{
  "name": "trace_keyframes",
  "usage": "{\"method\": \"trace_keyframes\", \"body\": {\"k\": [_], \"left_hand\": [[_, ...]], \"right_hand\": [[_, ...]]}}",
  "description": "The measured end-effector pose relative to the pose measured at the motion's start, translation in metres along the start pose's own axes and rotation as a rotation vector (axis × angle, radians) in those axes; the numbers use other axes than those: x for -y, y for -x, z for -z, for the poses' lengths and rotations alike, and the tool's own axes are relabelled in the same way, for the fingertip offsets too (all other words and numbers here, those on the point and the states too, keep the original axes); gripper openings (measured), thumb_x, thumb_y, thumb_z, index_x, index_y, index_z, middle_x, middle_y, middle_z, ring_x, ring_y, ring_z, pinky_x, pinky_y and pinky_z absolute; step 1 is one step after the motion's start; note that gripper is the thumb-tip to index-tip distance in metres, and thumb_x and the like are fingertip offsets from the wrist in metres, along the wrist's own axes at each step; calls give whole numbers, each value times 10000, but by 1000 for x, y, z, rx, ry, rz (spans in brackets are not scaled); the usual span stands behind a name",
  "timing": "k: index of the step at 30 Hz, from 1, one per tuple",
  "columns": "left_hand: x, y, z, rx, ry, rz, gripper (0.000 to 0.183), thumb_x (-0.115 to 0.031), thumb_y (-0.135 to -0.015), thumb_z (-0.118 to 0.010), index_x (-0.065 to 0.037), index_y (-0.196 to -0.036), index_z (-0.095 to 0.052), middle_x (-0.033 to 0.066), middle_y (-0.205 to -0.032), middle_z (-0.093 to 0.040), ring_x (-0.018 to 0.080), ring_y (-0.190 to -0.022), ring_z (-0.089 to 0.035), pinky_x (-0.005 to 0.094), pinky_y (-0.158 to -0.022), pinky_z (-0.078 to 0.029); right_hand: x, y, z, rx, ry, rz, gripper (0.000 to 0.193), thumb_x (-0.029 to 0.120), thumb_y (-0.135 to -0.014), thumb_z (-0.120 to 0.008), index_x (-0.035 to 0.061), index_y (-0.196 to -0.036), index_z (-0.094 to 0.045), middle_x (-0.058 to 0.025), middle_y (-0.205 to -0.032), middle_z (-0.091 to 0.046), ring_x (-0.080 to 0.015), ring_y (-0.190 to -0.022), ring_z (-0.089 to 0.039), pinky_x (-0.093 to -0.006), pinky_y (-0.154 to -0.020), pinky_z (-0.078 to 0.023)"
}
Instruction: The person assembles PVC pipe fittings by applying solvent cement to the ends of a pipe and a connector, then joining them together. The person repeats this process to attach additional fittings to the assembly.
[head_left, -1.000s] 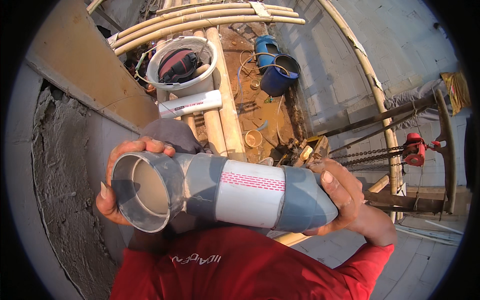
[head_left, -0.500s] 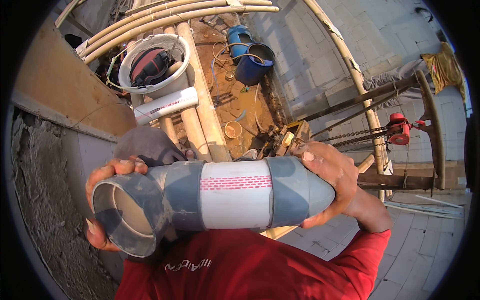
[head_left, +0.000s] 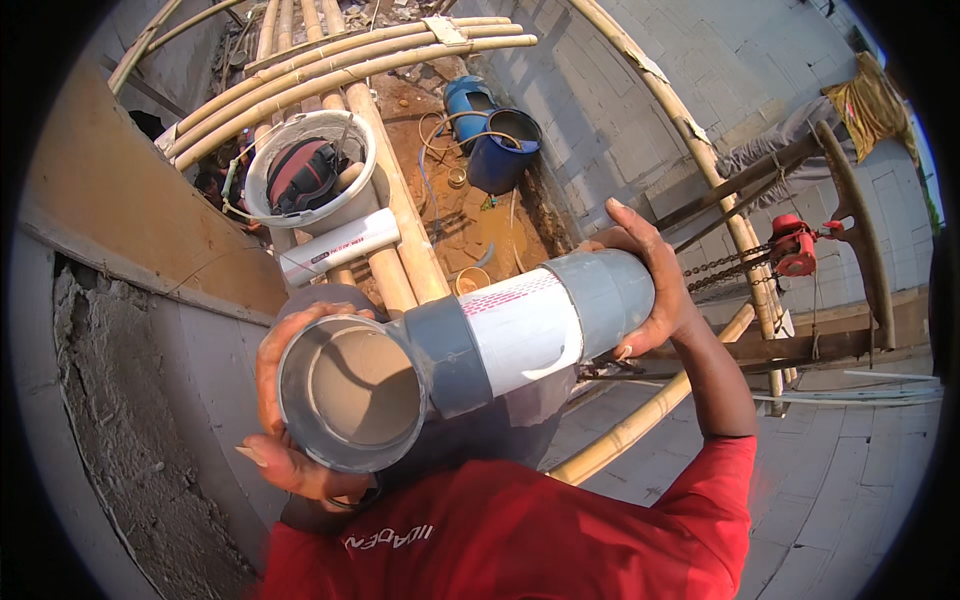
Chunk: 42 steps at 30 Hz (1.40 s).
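Note:
A PVC pipe assembly (head_left: 522,330) spans both my hands: a short white pipe with pink dashes between two grey fittings. My left hand (head_left: 285,400) is wrapped round the grey fitting (head_left: 450,357) at the left, whose round open mouth faces up at me. Over the outer end of the grey fitting (head_left: 605,295) at the right, my right hand (head_left: 655,275) is closed, thumb on the near side and fingers on the far side. The right end now sits farther from me than the left.
Beyond my hands, a white bucket (head_left: 365,210) holding a dark red and black bag (head_left: 305,178) stands on bamboo poles (head_left: 415,240). A loose white pipe (head_left: 345,245) lies beside it. Blue barrels (head_left: 500,165) stand below on muddy ground. A red chain hoist (head_left: 793,248) hangs at the right.
Both hands have turned the pipe assembly: its right end has swung away from me, and the left opening has rolled to face upward. My left hand has shifted right.

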<state>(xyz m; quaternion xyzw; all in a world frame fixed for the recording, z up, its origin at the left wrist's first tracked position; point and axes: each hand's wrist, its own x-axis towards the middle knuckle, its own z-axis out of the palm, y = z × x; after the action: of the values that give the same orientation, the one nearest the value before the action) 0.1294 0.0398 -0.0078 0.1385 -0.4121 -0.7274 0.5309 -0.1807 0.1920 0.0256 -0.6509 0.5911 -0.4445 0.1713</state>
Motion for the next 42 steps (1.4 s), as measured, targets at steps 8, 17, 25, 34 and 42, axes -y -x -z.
{"method": "trace_keyframes", "body": {"k": [8, 17, 25, 34, 42], "left_hand": [[-4, -3, -40, 549, -563, -437, 1139, -644, -615, -878, 82, -1363, -420, 178, -1215, -608, 288, -1063, -656, 385, -897, -550], [17, 16, -84, 464, -994, -893, 1097, -601, -775, -792, 63, -1439, -224, 229, -1362, -339, 378, -1139, -566, 377, -850, -576], [11, -25, -94, 661, -686, -549, 914, -556, -877, -701, 45, -1445, -313, 295, -1472, -308, 489, -1350, -401, 542, -1063, -400], [3, -119, -141, 979, -959, -509, 718, -532, -1018, -462, 79, -1392, -415, 307, -1406, -458, 471, -1370, -400, 515, -1121, -329], [-5, -116, -145, 1112, -964, -296, 957, -749, -963, -163, 3, -1511, -386, 204, -1555, -394, 376, -1507, -236, 446, -1216, -186]], "right_hand": [[-56, -38, -8, -271, -417, -94, 1466, 903, -476, -730, 43, -1560, -246, -195, -1099, -669, -290, -1030, -688, -413, -914, -548], [-97, -56, -28, -201, -646, -56, 1262, 893, -671, -612, 14, -1525, -315, -198, -1050, -695, -245, -961, -705, -339, -838, -555], [-130, -57, -46, -55, -849, -178, 998, 825, -886, -322, 73, -1541, -282, -198, -1061, -681, -241, -1000, -685, -364, -869, -552], [-156, -60, -70, -394, -1202, -383, 818, 711, -975, -312, 66, -1457, -454, -161, -1272, -621, -223, -1133, -639, -373, -955, -543], [-130, -51, -65, -458, -1299, -460, 797, 689, -987, -317, 59, -1454, -453, -165, -1262, -630, -230, -1111, -650, -379, -946, -548]]}}
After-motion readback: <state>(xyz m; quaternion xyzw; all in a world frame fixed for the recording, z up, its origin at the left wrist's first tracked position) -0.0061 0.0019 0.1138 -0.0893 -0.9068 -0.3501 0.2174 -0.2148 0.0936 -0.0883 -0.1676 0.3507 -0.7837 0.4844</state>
